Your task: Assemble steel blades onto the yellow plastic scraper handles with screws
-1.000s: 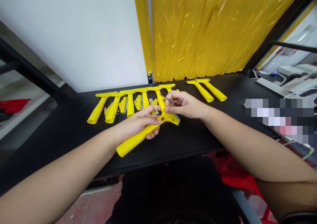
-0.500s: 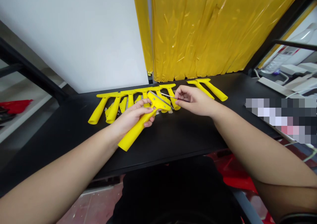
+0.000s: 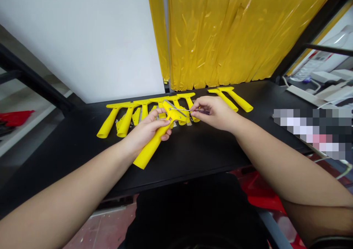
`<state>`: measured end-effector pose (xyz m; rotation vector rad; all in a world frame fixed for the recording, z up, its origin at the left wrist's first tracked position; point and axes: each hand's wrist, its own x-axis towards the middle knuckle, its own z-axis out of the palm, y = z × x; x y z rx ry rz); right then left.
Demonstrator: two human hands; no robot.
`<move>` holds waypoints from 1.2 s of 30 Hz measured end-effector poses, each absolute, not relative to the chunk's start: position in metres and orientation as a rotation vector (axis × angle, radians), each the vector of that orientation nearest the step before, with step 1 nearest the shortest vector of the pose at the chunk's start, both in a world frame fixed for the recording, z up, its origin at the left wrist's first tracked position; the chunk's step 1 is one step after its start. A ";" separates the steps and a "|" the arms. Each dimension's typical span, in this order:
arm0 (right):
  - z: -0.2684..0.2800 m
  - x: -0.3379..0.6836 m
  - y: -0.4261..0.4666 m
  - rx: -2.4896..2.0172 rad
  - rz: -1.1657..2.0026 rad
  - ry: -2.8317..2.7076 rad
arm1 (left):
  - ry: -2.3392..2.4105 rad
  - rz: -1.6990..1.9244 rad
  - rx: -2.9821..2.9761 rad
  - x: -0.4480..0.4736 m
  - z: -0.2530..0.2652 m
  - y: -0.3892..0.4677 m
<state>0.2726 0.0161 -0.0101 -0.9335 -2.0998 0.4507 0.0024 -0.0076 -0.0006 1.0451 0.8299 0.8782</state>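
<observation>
My left hand (image 3: pixel 154 126) is closed round the neck of a yellow scraper (image 3: pixel 149 148), its wide head tilted up and its hollow handle pointing down toward me. A metal blade edge and two screws show on the head. Pinched in my right hand (image 3: pixel 212 111) is a thin screwdriver (image 3: pixel 183 110) with a dark handle. Its shaft reaches left across the scraper head, and the tip lies at the left screw. Behind my hands several more yellow scraper handles (image 3: pixel 109 122) lie in a row, with small yellow plates (image 3: pixel 135 116) among them.
The black tabletop (image 3: pixel 193 153) runs beneath everything. Two more yellow handles (image 3: pixel 239 99) lie at the back right. A white panel (image 3: pixel 82 39) and yellow plastic sheeting (image 3: pixel 234 36) stand behind. White boxes (image 3: pixel 306 94) and a clear bottle (image 3: pixel 317 61) are at the right.
My right hand has moved slightly left, bringing the screwdriver tip from beyond the scraper head onto its left screw. The scraper has turned a little in my left hand.
</observation>
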 end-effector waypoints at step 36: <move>0.003 0.258 -0.003 -1.092 0.470 -1.920 | 0.901 1.267 1.580 0.003 -0.002 -0.025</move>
